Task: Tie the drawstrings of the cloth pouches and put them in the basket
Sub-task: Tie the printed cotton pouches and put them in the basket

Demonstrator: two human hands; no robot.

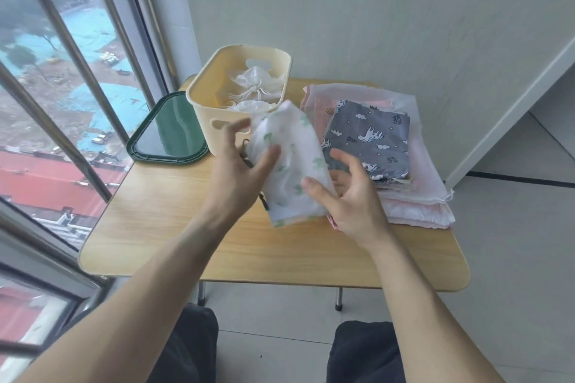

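Note:
A white cloth pouch (292,162) with small green prints is held between both hands above the middle of the table, its upper end near the basket's front corner. My left hand (239,168) grips its left side with the thumb on the front, and a dark drawstring (245,152) shows by the palm. My right hand (351,196) holds the lower right side, thumb on the cloth and fingers curled behind. The cream plastic basket (199,96) stands at the back left of the table with tied white pouches (255,87) inside.
A pile of flat pouches lies on the right of the wooden table (174,227), with a grey unicorn-print pouch (367,137) on top of pink and sheer white ones (417,205). A dark green tray (168,134) sits left of the basket. A window with bars runs along the left.

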